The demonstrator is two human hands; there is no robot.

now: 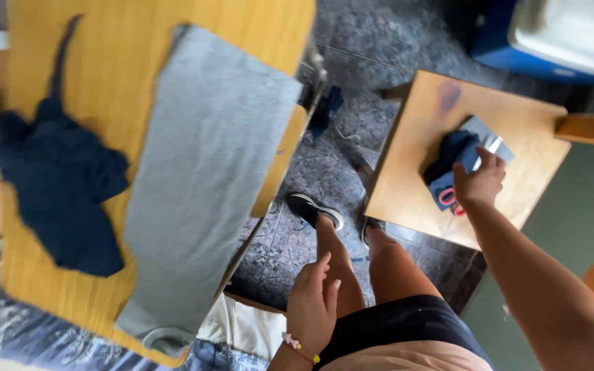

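My right hand [477, 181] reaches out to a small wooden stool [407, 185] and rests on a pile of dark blue and grey fabric pieces [456, 152]. Red-handled scissors [448, 198] lie under the hand; whether the fingers grip them I cannot tell. My left hand [313, 307] hangs beside my left thigh, fingers loosely apart and empty, with a beaded bracelet on the wrist. A long grey cloth [207, 165] lies flat on the wooden table [104, 55] at the left. A crumpled dark blue garment [60, 182] sits next to it.
My legs and a black shoe [314, 208] stand on the dark speckled tile floor [366, 41] between table and stool. A blue and white box [558, 34] is at the top right. Wooden furniture parts [589, 129] show at the right edge.
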